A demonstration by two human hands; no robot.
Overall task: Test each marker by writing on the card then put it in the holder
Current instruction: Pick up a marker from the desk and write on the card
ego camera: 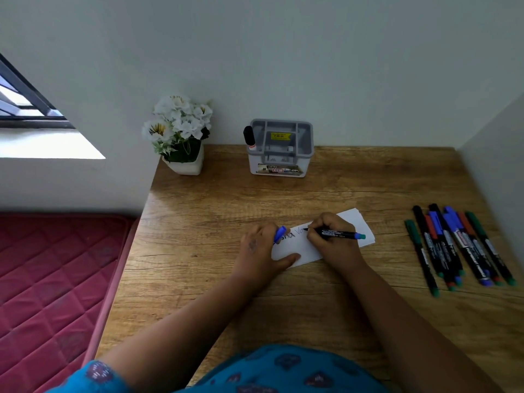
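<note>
At table centre, your right hand [330, 242] has its fingers clamped on a black marker [337, 233], tip touching the white card [365, 222], while your left hand [262, 248] pins the card's edge, fingers closed around a blue cap [280, 233]. Spare markers [459, 245] lie at 3 o'clock; the grey holder [280, 148], one marker inside, stands at 12 o'clock.

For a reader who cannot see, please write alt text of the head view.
The right hand writes with a blue marker on a white card while the left hand steadies it, holding the cap. More markers lie to the right; a grey holder stands behind.
</note>
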